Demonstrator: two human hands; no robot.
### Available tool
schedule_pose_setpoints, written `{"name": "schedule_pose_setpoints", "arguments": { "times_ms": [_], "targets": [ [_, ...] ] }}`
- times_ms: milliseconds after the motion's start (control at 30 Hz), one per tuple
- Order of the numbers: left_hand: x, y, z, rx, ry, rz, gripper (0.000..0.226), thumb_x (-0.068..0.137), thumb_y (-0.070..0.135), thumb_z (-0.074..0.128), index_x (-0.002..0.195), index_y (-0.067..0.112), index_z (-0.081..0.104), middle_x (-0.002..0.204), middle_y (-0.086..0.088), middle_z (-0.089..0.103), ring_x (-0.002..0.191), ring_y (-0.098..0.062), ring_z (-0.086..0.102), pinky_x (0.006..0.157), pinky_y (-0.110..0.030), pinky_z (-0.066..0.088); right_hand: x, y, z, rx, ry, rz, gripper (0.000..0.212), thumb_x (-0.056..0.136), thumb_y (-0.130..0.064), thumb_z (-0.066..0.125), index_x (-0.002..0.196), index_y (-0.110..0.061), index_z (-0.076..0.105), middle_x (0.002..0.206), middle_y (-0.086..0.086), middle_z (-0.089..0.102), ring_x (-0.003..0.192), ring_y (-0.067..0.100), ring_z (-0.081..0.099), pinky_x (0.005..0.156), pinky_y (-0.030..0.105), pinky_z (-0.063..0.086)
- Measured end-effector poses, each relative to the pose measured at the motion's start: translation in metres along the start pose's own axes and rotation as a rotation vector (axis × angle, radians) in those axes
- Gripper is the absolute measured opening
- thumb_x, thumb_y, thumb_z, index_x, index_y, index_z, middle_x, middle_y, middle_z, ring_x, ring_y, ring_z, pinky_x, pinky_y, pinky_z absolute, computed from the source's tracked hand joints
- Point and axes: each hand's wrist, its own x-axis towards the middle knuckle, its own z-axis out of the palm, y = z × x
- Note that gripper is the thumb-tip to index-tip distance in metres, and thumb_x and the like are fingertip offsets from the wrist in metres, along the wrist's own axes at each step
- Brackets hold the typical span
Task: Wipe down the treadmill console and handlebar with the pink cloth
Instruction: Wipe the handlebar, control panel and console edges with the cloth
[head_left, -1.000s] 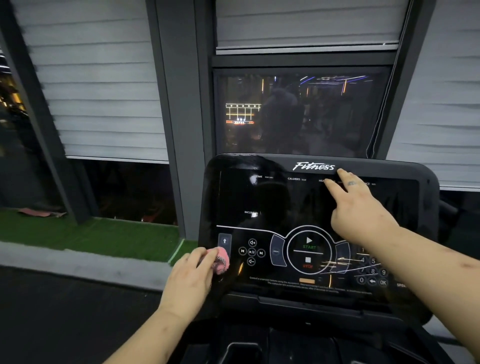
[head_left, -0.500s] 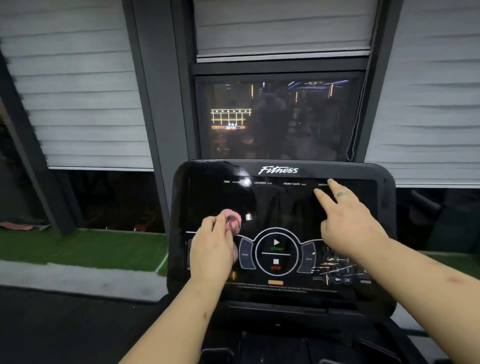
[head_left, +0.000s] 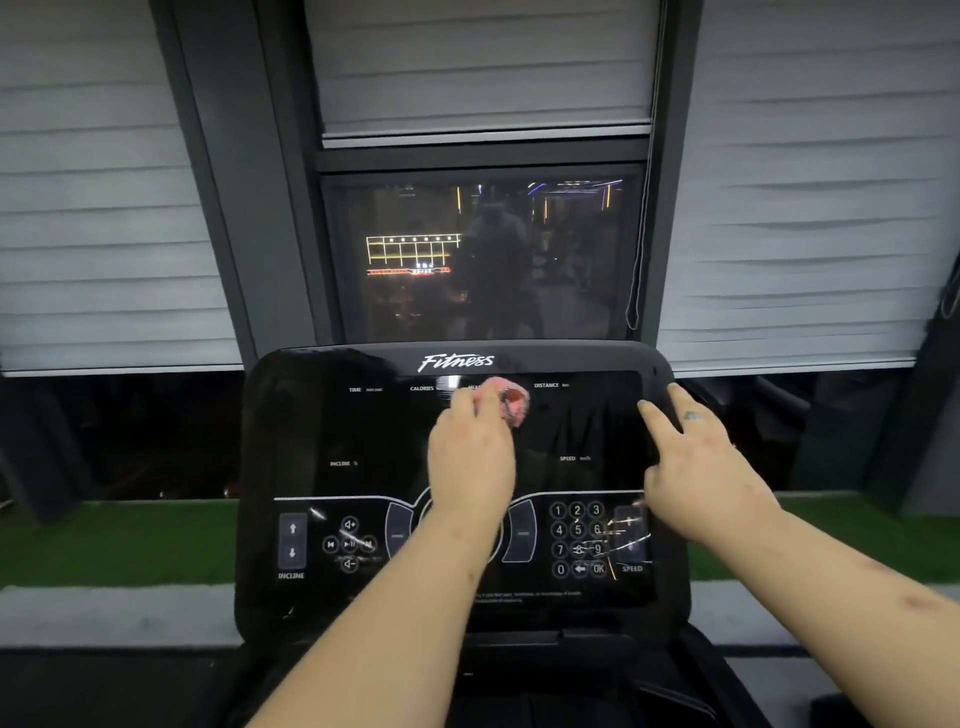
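Dim, soft picture: glare streaks the glossy console, blinds bow at the wide-angle edges.

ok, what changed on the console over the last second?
The left hand swept the pink cloth from the console's lower left edge up to the top middle of the screen. The right hand slid from top middle out to the right edge. Unchanged: left hand holds the cloth, right fingers rest straight on the console.
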Motion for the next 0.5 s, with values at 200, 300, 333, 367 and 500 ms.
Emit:
{"name": "schedule_pose_setpoints", "arguments": {
  "times_ms": [200, 300, 333, 367, 500],
  "targets": [
    [-0.019, 0.064, 0.03, 0.034, -0.063, 0.206, 0.048, 0.079, 0.011, 0.074, 0.126, 0.009, 0.063, 0.105, -0.009, 0.059, 0.075, -0.026, 0.056, 0.068, -0.04, 0.049, -0.006, 0.019, 0.005, 0.026, -0.02, 0.023, 0.075, 0.093, -0.017, 0.048, 0.16, -0.03, 0.017, 0.169, -0.001, -0.004, 0.154, 0.022, 0.003, 0.111, 0.044, 0.041],
    [-0.02, 0.063, 0.028, 0.087, -0.1, 0.326, 0.049, 0.079, 0.015, 0.074, 0.126, 0.011, 0.064, 0.104, -0.007, 0.059, 0.074, -0.024, 0.054, 0.068, -0.038, 0.048, -0.008, 0.021, 0.008, 0.03, -0.04, 0.012, 0.074, 0.093, -0.017, 0.047, 0.16, -0.03, 0.019, 0.169, 0.0, -0.003, 0.154, 0.023, 0.008, 0.111, 0.042, 0.041],
    [-0.017, 0.055, 0.024, 0.104, -0.103, 0.349, 0.05, 0.076, 0.014, 0.075, 0.125, 0.012, 0.064, 0.103, -0.006, 0.059, 0.074, -0.024, 0.054, 0.069, -0.039, 0.048, -0.009, 0.022, 0.009, 0.036, -0.054, 0.015, 0.074, 0.093, -0.017, 0.047, 0.16, -0.031, 0.018, 0.169, 0.0, -0.003, 0.153, 0.024, 0.01, 0.111, 0.042, 0.041],
    [-0.012, 0.044, 0.02, 0.118, -0.106, 0.351, 0.053, 0.073, 0.014, 0.074, 0.125, 0.011, 0.063, 0.103, -0.007, 0.058, 0.075, -0.025, 0.055, 0.07, -0.039, 0.049, -0.009, 0.021, 0.009, 0.042, -0.071, 0.017, 0.074, 0.094, -0.017, 0.046, 0.16, -0.032, 0.017, 0.169, 0.0, -0.004, 0.153, 0.025, 0.013, 0.111, 0.042, 0.041],
    [0.015, -0.019, -0.014, 0.212, -0.107, 0.251, 0.057, 0.069, 0.017, 0.07, 0.125, 0.011, 0.061, 0.108, -0.009, 0.057, 0.085, -0.03, 0.058, 0.077, -0.042, 0.051, -0.008, 0.015, 0.009, 0.058, -0.109, 0.005, 0.075, 0.095, -0.018, 0.046, 0.16, -0.035, 0.013, 0.17, -0.003, -0.006, 0.15, 0.026, 0.024, 0.104, 0.037, 0.044]
  ]
}}
